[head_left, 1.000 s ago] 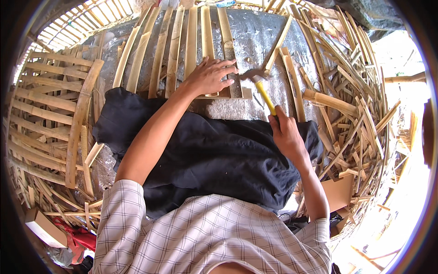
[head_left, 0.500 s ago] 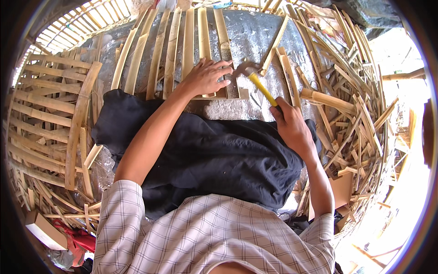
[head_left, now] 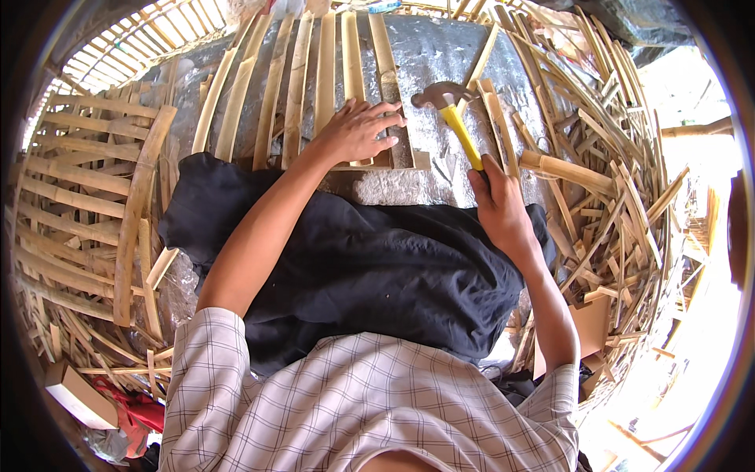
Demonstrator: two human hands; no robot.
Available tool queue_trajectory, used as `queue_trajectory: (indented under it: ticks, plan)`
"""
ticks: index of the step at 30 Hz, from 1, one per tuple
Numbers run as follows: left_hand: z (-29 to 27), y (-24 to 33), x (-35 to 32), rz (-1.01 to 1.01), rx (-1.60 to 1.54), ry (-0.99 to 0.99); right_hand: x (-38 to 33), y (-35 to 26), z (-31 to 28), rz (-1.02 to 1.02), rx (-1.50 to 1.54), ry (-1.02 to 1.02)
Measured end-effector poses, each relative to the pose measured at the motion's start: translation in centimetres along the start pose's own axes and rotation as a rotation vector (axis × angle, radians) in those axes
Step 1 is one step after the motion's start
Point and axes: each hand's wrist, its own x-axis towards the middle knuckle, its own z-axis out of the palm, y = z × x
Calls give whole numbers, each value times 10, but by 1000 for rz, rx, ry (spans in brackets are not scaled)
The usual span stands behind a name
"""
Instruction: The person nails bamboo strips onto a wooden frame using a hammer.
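Observation:
My right hand is wrapped round the grip of a claw hammer with a yellow handle. The hammer's dark head hangs to the right of the bamboo slats. My left hand lies over the near ends of the slats, fingers spread, its tips resting by the rightmost bamboo slat. Several split slats run side by side away from me. Their near ends meet a crosswise wooden strip, partly hidden by my left hand and forearm. Whether a nail is there is too small to tell.
Black cloth covers my lap. A finished-looking bamboo lattice stands at the left. Bamboo scraps are heaped at the right, beside a thick bamboo piece. A cardboard box sits at the lower left. Silvery sheeting lies beneath the slats.
The hammer head has swung up and to the right, away from the rightmost slat. My left hand stays in nearly the same place on the slats.

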Motion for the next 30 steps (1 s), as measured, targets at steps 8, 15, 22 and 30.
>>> queue_trajectory:
  ticks: [8, 15, 22, 30]
  plan:
    - [3, -6, 0, -16, -21, -8, 2, -21, -19, 44, -89, -179]
    - [3, -2, 1, -6, 11, -27, -4, -7, -5, -11, -93, -116]
    - [7, -5, 2, 3, -18, -5, -6, -1, -3, -16, -49, 11]
    - [1, 1, 1, -20, -25, 24, -12, 25, 24, 12, -18, -110]
